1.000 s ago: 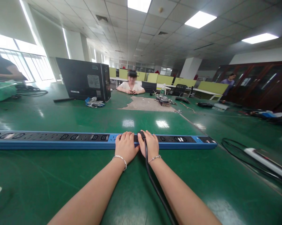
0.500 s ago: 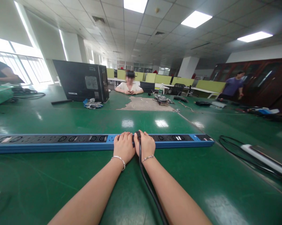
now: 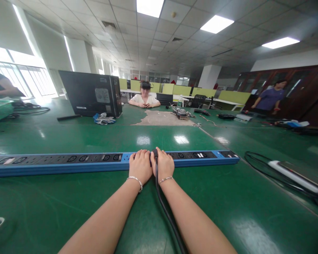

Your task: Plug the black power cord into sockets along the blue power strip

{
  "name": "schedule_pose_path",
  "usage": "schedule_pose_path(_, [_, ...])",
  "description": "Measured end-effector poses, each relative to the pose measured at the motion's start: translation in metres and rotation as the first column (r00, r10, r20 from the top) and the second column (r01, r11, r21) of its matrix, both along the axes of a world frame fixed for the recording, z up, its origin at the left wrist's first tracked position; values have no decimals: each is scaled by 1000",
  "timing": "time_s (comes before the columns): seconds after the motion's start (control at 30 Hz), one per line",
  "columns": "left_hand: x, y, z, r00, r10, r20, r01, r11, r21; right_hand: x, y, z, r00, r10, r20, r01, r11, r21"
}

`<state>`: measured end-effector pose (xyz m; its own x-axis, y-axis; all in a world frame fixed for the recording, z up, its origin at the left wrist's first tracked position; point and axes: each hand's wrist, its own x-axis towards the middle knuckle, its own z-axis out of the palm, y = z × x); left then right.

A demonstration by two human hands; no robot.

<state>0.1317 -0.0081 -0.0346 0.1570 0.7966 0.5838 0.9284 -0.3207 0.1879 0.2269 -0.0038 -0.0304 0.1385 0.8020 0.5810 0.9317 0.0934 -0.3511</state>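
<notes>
A long blue power strip (image 3: 69, 168) with black socket panels lies across the green table. My left hand (image 3: 141, 165) rests over its middle, fingers together and curled across the top, gripping the strip. Right beside it, my right hand (image 3: 164, 166) is closed around a black plug (image 3: 155, 153) at the strip's sockets. How deep the plug sits is hidden by my fingers. From the plug a thick black cable (image 3: 161, 201) runs down toward me between my forearms.
A black computer case (image 3: 87, 93) stands at the back left, with gloves (image 3: 104, 119) before it. To the right lie a white power strip (image 3: 293, 174) and a looped black cable. One person (image 3: 144, 98) sits opposite; another person (image 3: 269, 98) stands at the right.
My hands keep their places on the power strip and plug. The view has shifted slightly, and the person at the right appears farther right.
</notes>
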Motion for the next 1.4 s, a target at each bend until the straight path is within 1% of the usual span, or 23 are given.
schedule_pose_path(0.3, [-1, 2, -2, 1000, -16, 1, 16, 1000, 15, -2, 1, -3, 999, 28, -29, -27, 1000, 4])
schedule_pose_path(0.37, [-2, 2, -2, 1000, -20, 4, 19, 1000, 20, 1, 1, -1, 999, 35, -41, -35, 999, 11])
schedule_pose_path(0.5, [-2, 2, -2, 1000, -27, 2, 27, 1000, -1, 14, 3, 3, 993, 91, -76, -89, 996, 27])
schedule_pose_path(0.57, [-2, 2, -1, 1000, -27, -1, 27, 999, -19, 20, 4, 6, 990, 96, -101, -96, 995, 7])
schedule_pose_path(0.7, [-2, 1, 1, 1000, -23, -3, 23, 999, -38, 28, 3, 13, 987, 93, -134, -105, 991, -83])
schedule_pose_path(0.83, [-2, 1, 1, 1000, -17, -2, 17, 998, -58, 33, 3, 20, 981, 137, -140, -158, 975, -155])
schedule_pose_path(0.93, [-2, 1, 1, 1000, -19, 0, 19, 998, -53, 35, 5, 22, 977, 164, -135, -188, 965, -183])
schedule_pose_path(1.07, [-2, 1, 0, 1000, -24, 9, 24, 999, -36, 30, 5, 21, 986, 133, -100, -147, 978, -150])
schedule_pose_path(1.17, [-2, 1, 0, 1000, -26, 13, 26, 999, -27, 22, 3, 18, 996, 91, -20, -92, 992, -88])
schedule_pose_path(1.27, [-1, 1, 1, 1000, -17, 13, 17, 999, -32, 16, 0, 15, 999, 34, 42, -31, 998, -58])
schedule_pose_path(1.4, [0, 0, 1, 1000, -15, 13, 15, 999, -37, 13, -2, 11, 999, 2, 48, 0, 999, -39])
